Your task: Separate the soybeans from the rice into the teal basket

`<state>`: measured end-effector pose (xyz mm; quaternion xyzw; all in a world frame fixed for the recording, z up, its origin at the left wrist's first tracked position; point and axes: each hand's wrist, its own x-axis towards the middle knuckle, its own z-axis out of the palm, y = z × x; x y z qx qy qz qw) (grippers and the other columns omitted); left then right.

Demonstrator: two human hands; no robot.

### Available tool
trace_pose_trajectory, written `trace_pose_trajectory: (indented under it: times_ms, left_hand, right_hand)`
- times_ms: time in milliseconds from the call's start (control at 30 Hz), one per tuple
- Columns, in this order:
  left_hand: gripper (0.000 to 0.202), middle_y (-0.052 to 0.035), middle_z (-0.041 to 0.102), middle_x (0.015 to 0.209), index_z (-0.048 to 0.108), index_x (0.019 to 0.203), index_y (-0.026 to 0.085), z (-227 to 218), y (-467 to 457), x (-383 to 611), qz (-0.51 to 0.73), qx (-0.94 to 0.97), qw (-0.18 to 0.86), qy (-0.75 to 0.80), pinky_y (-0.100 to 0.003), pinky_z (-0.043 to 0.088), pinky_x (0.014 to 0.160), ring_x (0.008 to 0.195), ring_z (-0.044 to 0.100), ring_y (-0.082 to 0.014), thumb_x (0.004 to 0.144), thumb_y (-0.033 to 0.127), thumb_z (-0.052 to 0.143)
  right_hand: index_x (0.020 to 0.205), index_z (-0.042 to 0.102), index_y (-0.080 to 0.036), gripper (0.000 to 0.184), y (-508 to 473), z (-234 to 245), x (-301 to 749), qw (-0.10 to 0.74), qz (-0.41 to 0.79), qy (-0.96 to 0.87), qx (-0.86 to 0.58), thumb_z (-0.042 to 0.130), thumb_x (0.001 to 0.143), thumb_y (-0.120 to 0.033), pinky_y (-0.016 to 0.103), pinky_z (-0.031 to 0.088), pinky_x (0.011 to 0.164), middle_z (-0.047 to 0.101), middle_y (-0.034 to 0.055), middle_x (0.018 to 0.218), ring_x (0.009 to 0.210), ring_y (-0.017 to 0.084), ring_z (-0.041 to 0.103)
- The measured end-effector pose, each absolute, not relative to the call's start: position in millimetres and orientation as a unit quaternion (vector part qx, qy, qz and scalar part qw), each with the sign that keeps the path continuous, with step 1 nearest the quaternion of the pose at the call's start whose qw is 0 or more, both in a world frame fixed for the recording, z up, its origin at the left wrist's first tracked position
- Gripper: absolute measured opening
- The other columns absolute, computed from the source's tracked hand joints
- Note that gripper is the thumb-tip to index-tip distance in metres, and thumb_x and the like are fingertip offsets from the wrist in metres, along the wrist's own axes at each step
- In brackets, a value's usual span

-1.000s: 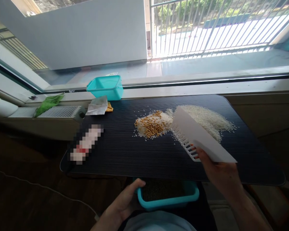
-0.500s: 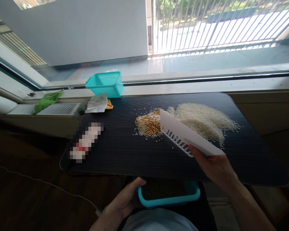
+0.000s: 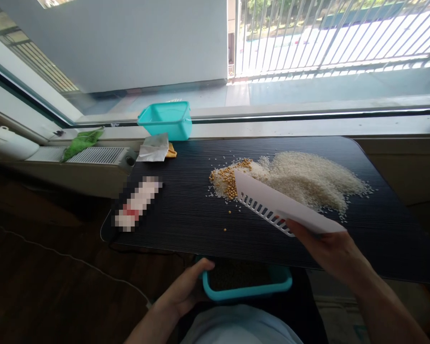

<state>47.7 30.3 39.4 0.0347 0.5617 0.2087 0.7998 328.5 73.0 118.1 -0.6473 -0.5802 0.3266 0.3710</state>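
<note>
A wide window [image 3: 129, 48] with a railing [image 3: 326, 38] outside it fills the far side, and below it the black table [image 3: 179, 234] takes up most of the near ground. On the table's right half lies a broad heap of white rice [image 3: 308, 179]. Touching its left edge is a smaller mound of yellow beans [image 3: 229, 180] mixed with grains of rice. The white slotted scoop [image 3: 272, 203] is tilted low over the table, its front edge at the near side of the mound where beans and rice meet, with its slotted underside turned toward the camera. The right hand [image 3: 329, 248] is closed around the scoop's rear end, fingers beneath it. Under the table's near edge, at the person's lap, sits the near teal tub [image 3: 247, 292] with dark contents, partly hidden by the tabletop; the left hand [image 3: 186, 286] grips its left corner, thumb over the rim. The far teal tub [image 3: 166, 119] stands on the sill by the table's far left corner, and a crumpled pale bag [image 3: 153, 147] lies just in front of it. A blurred oblong [image 3: 138, 203] lies on the table's left part. Smallest of all are a few stray beans [image 3: 225, 230] on the bare tabletop, apart from the mound and nearer the person.
</note>
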Motion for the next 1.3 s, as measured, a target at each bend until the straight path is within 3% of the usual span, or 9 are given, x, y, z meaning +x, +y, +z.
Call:
trace_pose_trajectory:
  times_ms: [300,467,667,767,967,1133,1300]
  left_hand:
    - [0.031,-0.0069,0.071,0.085,0.065,0.092,0.011,42,31,34,0.222,0.034,0.794,0.565,-0.03,0.051,0.071,0.074,0.064,-0.0193,0.067,0.03,0.065]
    - [0.032,-0.0063,0.071,0.084,0.065,0.093,0.012,42,32,22,0.235,0.035,0.788,0.567,-0.032,0.05,0.072,0.079,0.064,-0.021,0.066,0.029,0.066]
    - [0.038,-0.0069,0.071,0.084,0.064,0.097,0.012,44,32,8,0.242,0.063,0.783,0.569,-0.03,0.05,0.065,0.075,0.065,-0.022,0.066,0.034,0.065]
    - [0.039,-0.0079,0.071,0.085,0.064,0.1,0.011,45,32,8,0.244,0.069,0.781,0.571,-0.031,0.05,0.064,0.075,0.065,-0.0221,0.068,0.034,0.063]
    - [0.037,-0.0065,0.071,0.084,0.064,0.099,0.012,47,30,-5,0.229,0.066,0.779,0.58,-0.031,0.051,0.065,0.074,0.066,-0.022,0.07,0.035,0.062]
    - [0.033,-0.0053,0.068,0.076,0.061,0.093,0.012,46,25,-36,0.249,0.109,0.743,0.612,-0.032,0.052,0.068,0.072,0.065,-0.0207,0.066,0.031,0.069]
    - [0.033,-0.0034,0.066,0.072,0.059,0.089,0.013,46,22,-38,0.257,0.142,0.712,0.638,-0.029,0.05,0.061,0.064,0.063,-0.0176,0.065,0.032,0.071]
  right_hand:
    - [0.096,0.071,-0.021,0.025,88,102,297,0.334,0.401,-0.628,-0.577,0.061,0.078,-0.035,0.03,0.057,0.07,0.074,0.0015,0.088,0.079,0.023,0.07]
    - [0.098,0.071,-0.02,0.026,100,97,274,0.309,0.427,-0.661,-0.534,0.057,0.081,-0.035,0.028,0.054,0.07,0.074,0.0011,0.087,0.078,0.02,0.068]
    - [0.087,0.07,-0.02,0.023,89,116,284,0.225,0.473,-0.7,-0.486,0.054,0.084,-0.036,0.021,0.049,0.057,0.068,-0.0005,0.072,0.064,0.015,0.061]
    - [0.088,0.069,-0.02,0.023,79,125,294,0.187,0.502,-0.713,-0.453,0.05,0.087,-0.033,0.021,0.048,0.059,0.067,0.0004,0.075,0.066,0.014,0.06]
    - [0.092,0.069,-0.021,0.023,80,123,280,0.262,0.45,-0.718,-0.462,0.051,0.087,-0.033,0.024,0.05,0.069,0.07,0.0039,0.087,0.075,0.017,0.063]
    - [0.095,0.069,-0.021,0.025,86,114,261,0.27,0.473,-0.735,-0.404,0.047,0.09,-0.031,0.024,0.05,0.075,0.07,0.0042,0.097,0.082,0.016,0.063]
    - [0.099,0.07,-0.022,0.025,79,104,274,0.282,0.437,-0.708,-0.478,0.054,0.085,-0.035,0.028,0.054,0.074,0.072,0.0044,0.094,0.082,0.02,0.066]
